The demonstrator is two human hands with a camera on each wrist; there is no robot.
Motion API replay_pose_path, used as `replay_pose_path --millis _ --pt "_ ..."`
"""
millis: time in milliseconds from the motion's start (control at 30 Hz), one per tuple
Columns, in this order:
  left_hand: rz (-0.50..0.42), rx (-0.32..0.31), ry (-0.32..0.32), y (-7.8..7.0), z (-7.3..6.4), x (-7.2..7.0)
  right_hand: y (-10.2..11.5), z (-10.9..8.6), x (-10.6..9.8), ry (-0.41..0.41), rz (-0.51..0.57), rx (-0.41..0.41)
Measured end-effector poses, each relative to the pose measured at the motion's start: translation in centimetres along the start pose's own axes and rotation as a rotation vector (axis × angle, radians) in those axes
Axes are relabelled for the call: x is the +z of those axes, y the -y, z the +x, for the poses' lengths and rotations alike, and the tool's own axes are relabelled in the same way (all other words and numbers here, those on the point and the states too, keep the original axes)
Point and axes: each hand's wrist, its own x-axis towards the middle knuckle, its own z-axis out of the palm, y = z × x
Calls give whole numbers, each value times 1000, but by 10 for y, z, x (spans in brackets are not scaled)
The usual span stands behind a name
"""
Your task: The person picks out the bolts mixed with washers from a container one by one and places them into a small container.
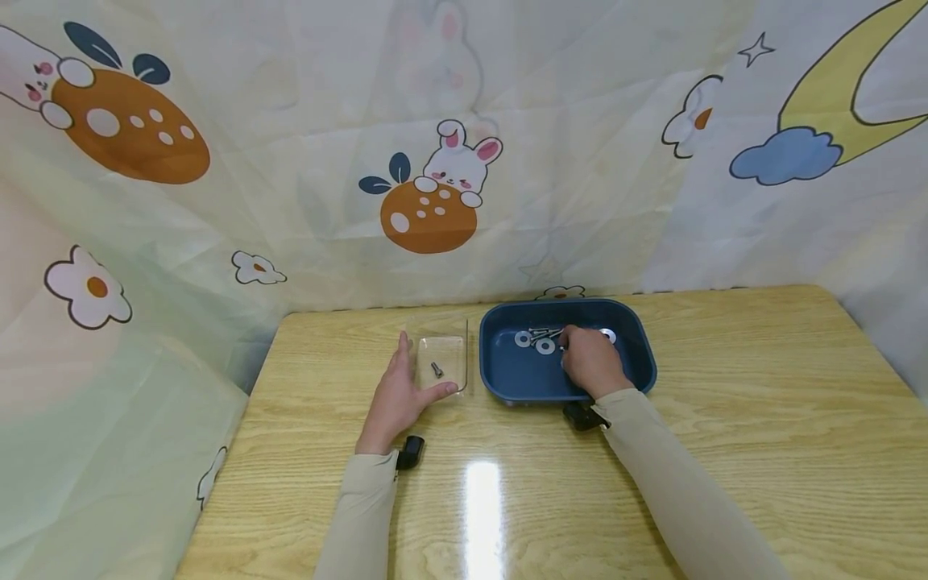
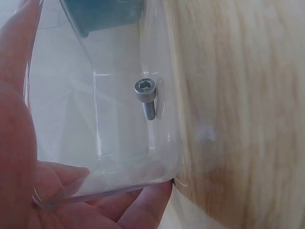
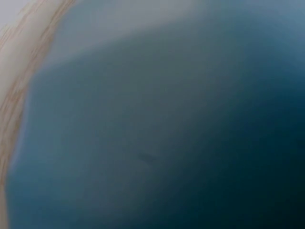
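Note:
My left hand (image 1: 399, 405) holds a clear plastic box (image 1: 451, 346) on the table, its thumb along the near side and its fingers at the left side. One socket head screw (image 2: 146, 91) lies on the floor of the box, its hex recess visible in the left wrist view. To the right stands a dark blue tray (image 1: 532, 398). My right hand (image 1: 594, 362) reaches down into it, beside several screws (image 1: 540, 333) and flat washers (image 1: 545, 346). Its fingertips are hidden, so whether they pinch anything is unclear. The right wrist view shows mostly blurred blue tray wall.
Both containers stand near the back edge of a wood-grain table (image 1: 761, 435). Behind it hangs a printed cloth (image 1: 580, 201) with rabbits and flowers, which also covers the left side. A black wrist camera (image 1: 411, 453) sits at the left cuff, another (image 1: 582, 416) at the right cuff.

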Motion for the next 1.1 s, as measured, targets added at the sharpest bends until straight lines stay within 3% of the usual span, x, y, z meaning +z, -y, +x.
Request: replay_pose_path --millis 733,1100 --pt "-14 9 -6 -1 -1 -2 -1 -3 2 -189 32 -145" --pt "-11 24 -13 -2 -4 -2 3 -7 -1 -251 47 -170"
